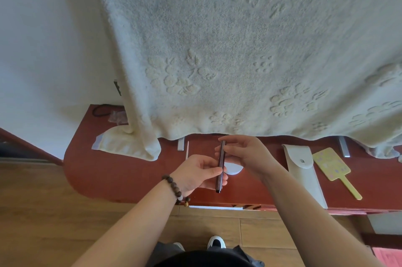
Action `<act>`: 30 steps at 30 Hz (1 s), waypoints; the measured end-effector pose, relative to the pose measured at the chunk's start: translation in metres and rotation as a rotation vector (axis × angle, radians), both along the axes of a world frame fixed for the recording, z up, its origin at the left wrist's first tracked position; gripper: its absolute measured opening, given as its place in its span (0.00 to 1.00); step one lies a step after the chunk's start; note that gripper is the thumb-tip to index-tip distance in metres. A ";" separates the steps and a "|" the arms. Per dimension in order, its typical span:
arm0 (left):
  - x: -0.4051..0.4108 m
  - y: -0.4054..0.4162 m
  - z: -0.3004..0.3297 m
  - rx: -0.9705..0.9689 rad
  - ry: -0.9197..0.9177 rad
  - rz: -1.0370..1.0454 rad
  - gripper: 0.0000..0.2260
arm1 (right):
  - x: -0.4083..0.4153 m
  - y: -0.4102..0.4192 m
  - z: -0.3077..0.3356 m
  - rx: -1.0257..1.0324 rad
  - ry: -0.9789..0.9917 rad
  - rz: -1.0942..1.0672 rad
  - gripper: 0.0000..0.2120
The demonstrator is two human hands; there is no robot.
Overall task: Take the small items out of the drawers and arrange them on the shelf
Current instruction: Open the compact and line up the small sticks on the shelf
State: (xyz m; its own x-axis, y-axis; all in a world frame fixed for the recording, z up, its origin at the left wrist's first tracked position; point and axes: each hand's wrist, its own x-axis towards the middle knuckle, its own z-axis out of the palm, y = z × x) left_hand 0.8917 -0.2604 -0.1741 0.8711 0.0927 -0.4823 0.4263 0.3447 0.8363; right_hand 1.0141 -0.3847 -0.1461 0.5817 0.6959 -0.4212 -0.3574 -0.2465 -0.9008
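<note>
A dark slim pen-like stick (pixel 220 165) stands nearly upright above the red-brown shelf top (pixel 121 171). My left hand (pixel 199 176), with a bead bracelet on its wrist, grips its lower half. My right hand (pixel 243 154) pinches its upper end with the fingertips. A white rounded item (pixel 233 169) lies on the shelf just behind the hands, partly hidden. A thin pale stick (pixel 187 150) lies to the left of the hands. A white snap pouch (pixel 304 173) and a yellow paddle-shaped card (pixel 336 170) lie on the right.
A large cream towel (pixel 239 49) hangs over the back and drapes onto the shelf at left. A black cord (pixel 101 110) and a small plastic bag (pixel 117 117) sit at the far left corner. An open drawer gap (pixel 226 207) shows under the shelf's front edge. Wooden floor below.
</note>
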 end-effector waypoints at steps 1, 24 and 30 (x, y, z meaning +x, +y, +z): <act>-0.002 0.000 -0.001 -0.004 0.013 -0.001 0.04 | -0.002 0.001 -0.001 0.004 0.008 -0.020 0.12; 0.003 0.021 -0.047 0.153 0.279 0.283 0.11 | 0.003 0.017 -0.052 -0.406 -0.453 0.056 0.19; 0.014 0.011 -0.057 0.511 0.408 0.252 0.08 | 0.000 0.029 -0.080 -0.514 -0.961 0.294 0.23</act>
